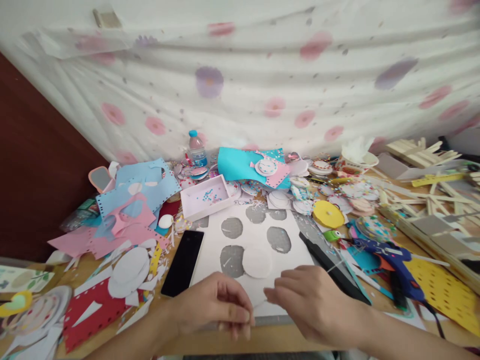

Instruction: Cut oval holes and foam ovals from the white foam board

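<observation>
My left hand (215, 306) is closed in a pinch at the front edge of a white sheet (213, 260) with round holes cut in it. Facing it, my right hand (313, 302) is also closed, fingers curled. A thin pale strand seems to run between the two hands, too fine to name; what each holds is hidden. Just beyond them a white paper disc (257, 261) lies on the sheet, partly over one hole. Grey cutting mat shows through the holes. A black phone (183, 262) lies left of the sheet, and a long black tool (332, 267) to the right.
A shallow white box (206, 197) with small coloured bits stands behind the sheet. Blue and pink punched sheets (138, 182) pile up at left. A blue glue gun (397, 260), a yellow disc (329, 213) and wooden sticks (446, 200) lie at right. A water bottle (197, 150) stands at the back.
</observation>
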Demonstrator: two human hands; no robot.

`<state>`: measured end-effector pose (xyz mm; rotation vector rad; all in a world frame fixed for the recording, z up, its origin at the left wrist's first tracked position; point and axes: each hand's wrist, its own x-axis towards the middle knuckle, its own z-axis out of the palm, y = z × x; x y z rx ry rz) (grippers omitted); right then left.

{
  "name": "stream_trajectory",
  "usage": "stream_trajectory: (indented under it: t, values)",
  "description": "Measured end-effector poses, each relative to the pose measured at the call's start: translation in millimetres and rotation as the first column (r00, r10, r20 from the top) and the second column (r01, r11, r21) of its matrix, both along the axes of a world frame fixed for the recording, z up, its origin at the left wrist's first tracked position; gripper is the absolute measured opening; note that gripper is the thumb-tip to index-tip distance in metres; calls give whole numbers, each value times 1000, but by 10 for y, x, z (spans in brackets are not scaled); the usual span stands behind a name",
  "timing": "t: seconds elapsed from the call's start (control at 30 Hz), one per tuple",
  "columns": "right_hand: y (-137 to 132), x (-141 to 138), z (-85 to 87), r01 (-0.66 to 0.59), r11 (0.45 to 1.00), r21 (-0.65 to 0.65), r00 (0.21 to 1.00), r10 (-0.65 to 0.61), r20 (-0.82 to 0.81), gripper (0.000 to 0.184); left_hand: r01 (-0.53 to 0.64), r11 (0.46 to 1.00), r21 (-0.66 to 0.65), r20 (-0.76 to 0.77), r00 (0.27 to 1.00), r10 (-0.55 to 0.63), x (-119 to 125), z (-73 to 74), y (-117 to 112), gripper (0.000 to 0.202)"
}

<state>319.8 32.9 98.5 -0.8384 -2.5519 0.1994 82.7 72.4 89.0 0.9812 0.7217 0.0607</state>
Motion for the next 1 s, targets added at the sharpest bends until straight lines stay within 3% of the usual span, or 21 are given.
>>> stream_trajectory:
  t: [0.07,0.13,0.2,0.33,0.47,0.5,0.57,0.63,0.7,0.73,0.8,0.87,0.9,0.93,1.0]
  values:
    - [9,14,-36,78,968,-240,996,-84,-15,25,-52,943,330,-73,994,80,3,92,-18,19]
    - [13,21,-53,122,894,-431,987,-154,-39,20,-16,816,577,-118,988,103,-10,196,-38,17]
    - [16,17,-45,129,814,-566,978,-199,-63,16,40,686,727,-122,990,71,-38,270,-54,25]
    - [31,-10,-4,109,713,-693,968,-236,-91,14,58,413,909,-54,998,-22,-98,270,-74,36]
    - [38,-42,8,103,694,-713,966,-242,-96,14,-22,120,993,24,1000,-12,-85,206,-104,23]
    - [35,-51,6,112,700,-705,967,-241,-86,14,-38,73,997,38,999,8,-70,197,-115,20]
    - [25,-66,-6,131,731,-670,972,-229,-60,14,-61,32,998,60,997,50,-38,187,-138,16]
    - [8,-78,-34,150,796,-587,980,-200,-21,14,-73,48,996,69,994,81,-12,179,-153,15]
    - [-14,-85,-70,147,895,-421,989,-145,38,17,-66,138,988,49,991,126,6,173,-153,15]
    - [-26,-85,-85,131,944,-303,991,-115,71,18,-54,226,973,17,987,162,13,172,-146,15]
    - [-50,-80,-92,76,996,-35,990,-71,123,21,-58,508,859,-75,969,237,23,171,-122,15]
    - [-63,-66,-64,7,980,201,990,-34,135,23,-113,818,564,-149,961,235,30,156,-99,16]
    - [-61,-54,-42,-27,957,290,991,-13,134,22,-135,923,361,-159,966,204,33,137,-93,18]
    - [-53,-41,-22,-67,930,362,990,17,137,22,-140,977,159,-152,975,165,35,109,-92,23]
    - [-15,-10,-3,-164,864,476,982,99,158,21,-108,987,-116,-122,988,93,40,34,-105,33]
